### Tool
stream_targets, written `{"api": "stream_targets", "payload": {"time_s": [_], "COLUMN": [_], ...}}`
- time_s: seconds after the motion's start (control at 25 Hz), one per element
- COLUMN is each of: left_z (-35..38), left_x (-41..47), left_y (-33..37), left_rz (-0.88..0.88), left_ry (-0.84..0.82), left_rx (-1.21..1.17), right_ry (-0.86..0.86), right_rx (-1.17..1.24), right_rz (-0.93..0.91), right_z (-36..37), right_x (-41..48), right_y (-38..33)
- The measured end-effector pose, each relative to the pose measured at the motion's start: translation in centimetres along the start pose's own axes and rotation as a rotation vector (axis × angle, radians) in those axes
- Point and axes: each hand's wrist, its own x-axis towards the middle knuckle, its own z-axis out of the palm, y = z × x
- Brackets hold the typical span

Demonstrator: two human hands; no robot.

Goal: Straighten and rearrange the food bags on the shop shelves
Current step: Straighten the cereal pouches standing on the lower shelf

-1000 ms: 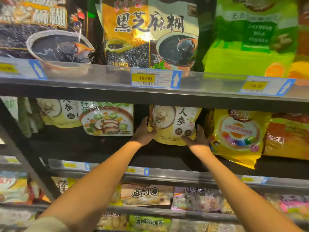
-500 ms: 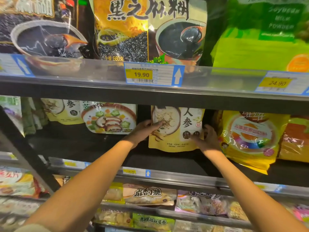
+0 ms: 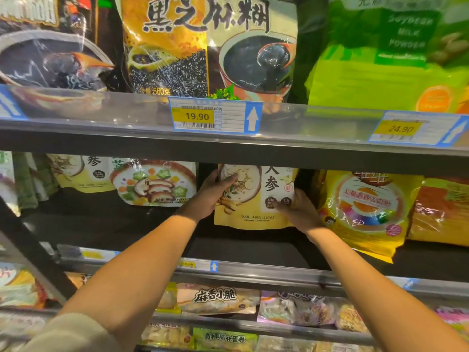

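A pale yellow ginseng food bag [image 3: 256,214] stands upright on the middle shelf [image 3: 152,229], its top hidden behind the shelf edge above. My left hand [image 3: 215,191] grips its left side, thumb across the printed bowl. My right hand [image 3: 297,212] holds its lower right corner, fingers on the front. A mushroom soup bag [image 3: 154,184] stands to the left, with another ginseng bag [image 3: 78,174] behind it. A bright yellow bag [image 3: 365,212] leans to the right.
The upper shelf rail [image 3: 304,128] carries price tags 19.90 and 24.90, with black sesame bags [image 3: 208,47] and a green soybean powder bag [image 3: 396,59] above. An orange bag [image 3: 441,212] sits far right. Lower shelves [image 3: 253,275] hold snack packs. A dark diagonal strut [image 3: 35,250] crosses the left.
Both hands have closed further onto the ginseng bag, the left thumb now on its front. The bag sits slightly forward, and the view has moved closer.
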Motion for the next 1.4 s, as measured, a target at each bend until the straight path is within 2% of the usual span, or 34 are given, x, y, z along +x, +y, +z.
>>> {"api": "stream_targets", "payload": {"time_s": [0.4,0.6,0.72,0.84,1.12,1.4], "left_z": [-0.9,-1.2,-1.4,-1.9,-2.7,-3.7], "left_x": [-5.2,-9.4,-13.0,-16.8,-22.2,-27.3], "left_y": [0.6,1.9,2.3,2.2,3.6,-1.3], "left_rz": [0.096,0.166,0.162,0.049,0.207,0.178], "left_ry": [0.012,0.127,0.126,0.104,0.090,0.028], "left_rx": [0.071,0.216,0.160,0.124,0.132,0.044], "right_ry": [0.030,0.046,0.041,0.044,0.035,-0.033], "right_rx": [0.032,0.148,0.170,0.179,0.199,0.297], "right_rz": [0.011,-0.055,-0.071,-0.076,-0.088,0.025], "right_z": [0.5,0.5,0.6,1.0,0.6,0.2], "right_x": [-4.2,-9.4,-12.3,-15.5,-21.0,-28.2], "right_y": [-1.8,-3.5,-4.0,-4.2,-7.6,-5.6]}}
